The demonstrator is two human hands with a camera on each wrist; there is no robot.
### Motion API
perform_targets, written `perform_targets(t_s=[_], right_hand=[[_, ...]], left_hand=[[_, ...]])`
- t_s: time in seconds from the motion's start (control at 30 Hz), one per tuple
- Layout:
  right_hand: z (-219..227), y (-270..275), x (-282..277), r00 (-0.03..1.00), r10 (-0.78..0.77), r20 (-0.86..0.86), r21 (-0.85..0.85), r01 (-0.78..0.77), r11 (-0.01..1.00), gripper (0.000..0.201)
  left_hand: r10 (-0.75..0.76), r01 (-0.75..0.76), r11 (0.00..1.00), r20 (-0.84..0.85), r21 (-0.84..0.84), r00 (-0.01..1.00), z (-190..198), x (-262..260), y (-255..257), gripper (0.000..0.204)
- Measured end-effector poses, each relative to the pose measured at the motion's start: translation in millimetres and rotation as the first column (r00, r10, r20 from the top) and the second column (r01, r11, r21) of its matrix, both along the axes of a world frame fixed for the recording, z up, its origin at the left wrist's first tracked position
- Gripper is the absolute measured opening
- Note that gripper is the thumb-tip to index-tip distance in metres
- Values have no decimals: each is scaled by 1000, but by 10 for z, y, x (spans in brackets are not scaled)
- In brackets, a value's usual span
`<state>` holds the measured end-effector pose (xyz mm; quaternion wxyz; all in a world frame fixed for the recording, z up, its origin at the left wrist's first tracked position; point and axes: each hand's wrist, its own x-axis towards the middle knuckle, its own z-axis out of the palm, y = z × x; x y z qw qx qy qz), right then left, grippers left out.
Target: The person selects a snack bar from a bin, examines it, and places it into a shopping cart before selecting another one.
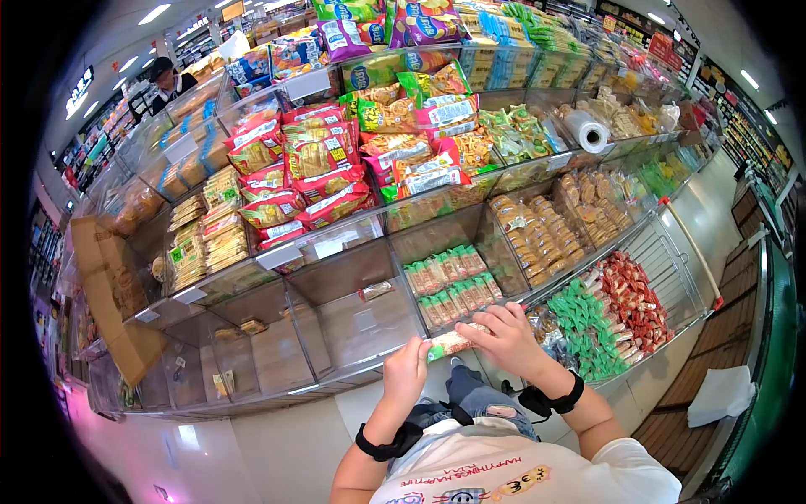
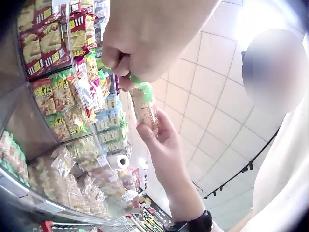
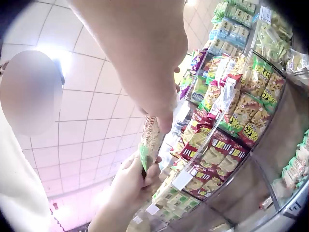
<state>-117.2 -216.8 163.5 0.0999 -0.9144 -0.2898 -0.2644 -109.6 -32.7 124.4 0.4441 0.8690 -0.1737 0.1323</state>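
Supermkt aisle, snack bins, hands (image 1: 405,372) holding pkg (image 1: 457,340) w/ green end

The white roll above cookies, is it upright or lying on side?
Lying on its side: the white roll shows its holed end facing the person.

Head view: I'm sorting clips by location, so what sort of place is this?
Most likely a supermarket's snack section: divided bins hold bright snack bags, and a wire shopping cart stands beside them.
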Motion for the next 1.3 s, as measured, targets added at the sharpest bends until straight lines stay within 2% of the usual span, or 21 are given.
perform_targets(t_s=[0.23,0.33,0.47,0.57,0.63,0.67,0.73,0.8,0.83,0.93,1.0,1.07,1.17,1.27,1.3], right_hand=[[-47,1,225,998,63,17,40,-64,997,30],[-121,-5,379,996,88,34,53,-90,995,30],[-180,-37,610,992,122,24,82,-124,989,30],[-191,-57,797,979,164,-119,138,-148,979,33],[-349,-107,890,925,202,-322,57,-194,979,39],[-447,-121,928,882,210,-421,22,-222,975,42],[-618,-116,985,838,248,-486,70,-246,967,42],[-879,-137,1075,769,242,-592,115,-217,969,39],[-1005,-171,1157,686,247,-684,173,-176,969,33],[-1814,-450,1482,775,219,-593,342,-3,940,27],[-2212,-718,1751,799,52,-599,377,224,899,25],[-2585,-916,1969,717,-247,-652,306,546,780,26],[-2945,-1163,2243,594,-302,-745,338,728,597,36],[-3023,-1217,2484,502,-421,-756,193,785,589,45],[-3083,-1239,2571,429,-409,-805,103,781,616,43]], left_hand=[[-25,10,992,-110,-127,994,33,106,26,15],[7,-11,998,-70,-57,998,-10,214,45,15],[34,-48,993,-128,-108,991,-2,390,7,21],[37,-51,997,-215,-62,976,-19,566,-12,22],[22,-35,999,-323,-34,946,-204,682,-13,20],[28,-27,1000,-282,9,959,-287,732,-47,19],[41,-21,995,-204,101,978,-463,799,-91,18],[117,-83,987,-268,135,956,-585,908,-131,12],[141,-98,983,-293,157,946,-607,979,-145,11],[173,-119,977,-326,177,929,-720,1128,-123,20],[192,-132,974,-353,186,916,-750,1189,-80,24],[207,-131,967,-375,217,904,-828,1186,13,24],[269,-172,951,-415,257,869,-916,1148,135,24],[353,-227,925,-466,305,811,-885,1094,184,24],[374,-246,918,-473,311,798,-861,1080,188,24]])
